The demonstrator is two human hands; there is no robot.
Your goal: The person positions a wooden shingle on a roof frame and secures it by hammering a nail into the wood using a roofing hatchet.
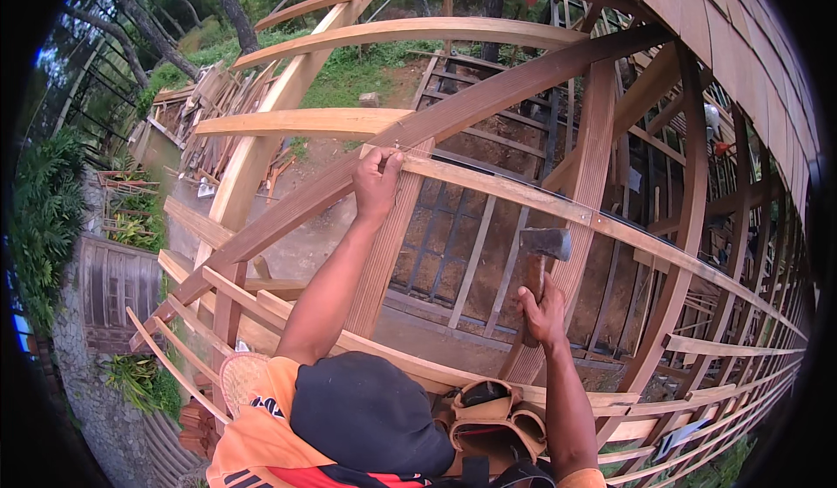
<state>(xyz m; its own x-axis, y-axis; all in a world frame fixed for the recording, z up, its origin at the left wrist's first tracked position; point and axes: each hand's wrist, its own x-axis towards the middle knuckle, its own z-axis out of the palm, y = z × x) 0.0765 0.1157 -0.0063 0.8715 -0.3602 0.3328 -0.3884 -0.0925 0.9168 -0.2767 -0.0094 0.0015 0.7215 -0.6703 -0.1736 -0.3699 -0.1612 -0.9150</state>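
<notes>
My left hand (379,183) is closed in a pinch at the end of a light batten (488,184), where it meets a dark diagonal rafter (488,109). Something thin, which looks like a nail, shows at its fingertips. A wooden-handled hatchet (547,243) with a grey metal head is gripped in my right hand (544,312). Its head is raised near the batten, apart from the fingers of my left hand. The batten runs right across several ribbed upright-looking timbers (595,152). An open tan leather tool pouch (493,440) hangs at my waist.
Below the open frame lies the ground, with a dark metal grid (436,239). Wooden shingles (741,43) cover the upper right. Curved battens (410,34) jut out at the upper left. A scrap lumber pile (205,113) and a wooden shed roof (122,287) are farther left.
</notes>
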